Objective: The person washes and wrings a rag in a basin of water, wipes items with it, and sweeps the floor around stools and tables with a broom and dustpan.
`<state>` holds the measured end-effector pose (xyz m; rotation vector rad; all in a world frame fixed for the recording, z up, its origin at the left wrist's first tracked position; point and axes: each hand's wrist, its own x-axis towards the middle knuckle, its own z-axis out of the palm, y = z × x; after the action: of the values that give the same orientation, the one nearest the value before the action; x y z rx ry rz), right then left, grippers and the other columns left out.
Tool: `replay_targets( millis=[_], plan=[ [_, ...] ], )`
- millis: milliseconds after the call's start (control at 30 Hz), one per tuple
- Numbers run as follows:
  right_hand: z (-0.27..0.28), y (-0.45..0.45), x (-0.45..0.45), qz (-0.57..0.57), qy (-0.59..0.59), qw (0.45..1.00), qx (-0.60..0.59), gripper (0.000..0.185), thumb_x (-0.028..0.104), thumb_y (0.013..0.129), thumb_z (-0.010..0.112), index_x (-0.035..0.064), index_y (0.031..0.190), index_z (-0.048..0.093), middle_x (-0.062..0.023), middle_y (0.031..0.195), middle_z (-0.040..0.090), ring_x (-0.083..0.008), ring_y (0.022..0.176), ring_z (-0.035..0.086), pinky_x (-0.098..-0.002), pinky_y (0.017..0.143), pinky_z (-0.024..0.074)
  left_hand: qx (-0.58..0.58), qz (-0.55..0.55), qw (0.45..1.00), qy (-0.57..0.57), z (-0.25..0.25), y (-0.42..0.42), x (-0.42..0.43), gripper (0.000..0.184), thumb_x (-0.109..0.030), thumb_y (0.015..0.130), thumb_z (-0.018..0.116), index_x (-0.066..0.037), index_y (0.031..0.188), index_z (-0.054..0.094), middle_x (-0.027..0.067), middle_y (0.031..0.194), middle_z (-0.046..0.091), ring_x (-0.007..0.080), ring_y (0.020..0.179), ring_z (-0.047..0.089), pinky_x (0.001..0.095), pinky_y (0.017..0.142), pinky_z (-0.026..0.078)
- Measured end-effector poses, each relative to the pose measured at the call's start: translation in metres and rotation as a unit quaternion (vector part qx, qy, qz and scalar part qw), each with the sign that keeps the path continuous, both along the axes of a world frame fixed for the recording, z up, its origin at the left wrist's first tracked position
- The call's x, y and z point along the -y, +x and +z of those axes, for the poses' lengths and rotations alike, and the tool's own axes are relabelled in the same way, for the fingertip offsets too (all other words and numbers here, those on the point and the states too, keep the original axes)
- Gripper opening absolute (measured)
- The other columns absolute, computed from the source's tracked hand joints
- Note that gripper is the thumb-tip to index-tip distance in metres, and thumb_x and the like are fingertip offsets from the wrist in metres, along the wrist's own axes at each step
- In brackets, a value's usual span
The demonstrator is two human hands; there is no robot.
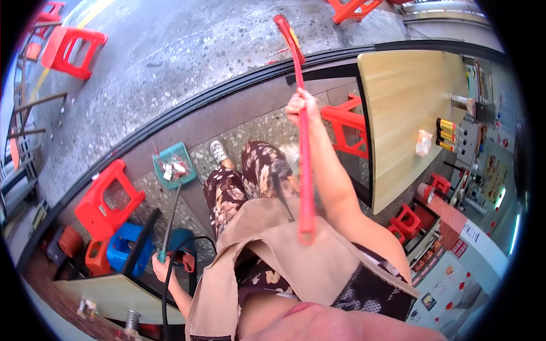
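Note:
My right hand (301,107) is closed round the red handle of a broom (306,165). The broom's red head with yellowish bristles lies at the top, over the grey ground beyond the dark threshold rail. At the lower left, my left hand (163,267) grips the long thin handle of a dustpan (173,210). Its teal pan rests on the speckled floor by my feet, with crumpled white and reddish litter inside.
A red stool (108,199) and a blue stool (129,249) stand at the left. Another red stool (348,126) is under a wooden table (398,102) at the right. More red stools stand outside, beyond the threshold rail (216,88).

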<state>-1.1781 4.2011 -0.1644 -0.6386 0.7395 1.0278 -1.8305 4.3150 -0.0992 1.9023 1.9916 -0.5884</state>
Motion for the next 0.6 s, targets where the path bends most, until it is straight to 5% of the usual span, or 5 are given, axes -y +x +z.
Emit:
replay_targets(
  millis=[267,367,500,533,600],
  plan=[
    [-0.035,0.134,-0.041,-0.059,-0.139,0.986,0.074,0.042,0.030,0.090,0.043,0.0174,0.053,0.029,0.0060,0.041,0.024,-0.0084,0.033,0.028,-0.0230,0.034,0.0244,-0.261,-0.060,0.963,0.028,0.030,0.082,-0.017,0.074,-0.013,0.066,0.070,-0.010,0.131,0.035,0.0149,0.126,0.044,0.0335,0.115,0.044,0.0431,0.091,0.040],
    [-0.085,0.230,-0.040,-0.050,-0.172,0.977,0.117,0.045,0.034,0.090,0.038,0.0177,0.051,0.024,0.0048,0.041,0.026,-0.0104,0.033,0.027,-0.0248,0.034,0.0254,-0.237,-0.109,0.963,0.073,0.037,0.139,-0.001,0.077,-0.009,0.065,0.069,-0.008,0.132,0.033,0.0176,0.127,0.042,0.0349,0.116,0.042,0.0437,0.095,0.037],
    [-0.138,0.338,-0.027,-0.124,-0.182,0.966,0.135,0.038,0.035,0.092,0.036,0.0162,0.060,0.034,0.0055,0.042,0.029,-0.0090,0.033,0.029,-0.0239,0.034,0.0280,0.169,-0.092,0.981,-0.028,-0.015,0.318,-0.008,0.059,-0.004,0.068,0.061,0.004,0.123,0.043,0.0213,0.121,0.046,0.0342,0.112,0.046,0.0402,0.099,0.033],
    [-0.146,0.350,-0.024,-0.148,-0.171,0.968,0.109,0.038,0.037,0.093,0.035,0.0161,0.061,0.035,0.0058,0.042,0.029,-0.0090,0.034,0.028,-0.0240,0.034,0.0272,0.290,0.028,0.954,-0.074,-0.045,0.388,-0.008,0.060,-0.004,0.069,0.065,0.003,0.124,0.042,0.0189,0.123,0.046,0.0307,0.112,0.047,0.0379,0.097,0.035],
    [-0.139,0.344,-0.033,-0.165,-0.162,0.970,0.077,0.043,0.040,0.093,0.034,0.0160,0.057,0.033,0.0059,0.042,0.029,-0.0092,0.034,0.027,-0.0239,0.034,0.0260,0.400,-0.049,0.901,-0.160,-0.065,0.549,-0.022,0.070,-0.007,0.068,0.070,0.000,0.129,0.037,0.0166,0.127,0.044,0.0279,0.116,0.044,0.0353,0.096,0.036]
  ],
)
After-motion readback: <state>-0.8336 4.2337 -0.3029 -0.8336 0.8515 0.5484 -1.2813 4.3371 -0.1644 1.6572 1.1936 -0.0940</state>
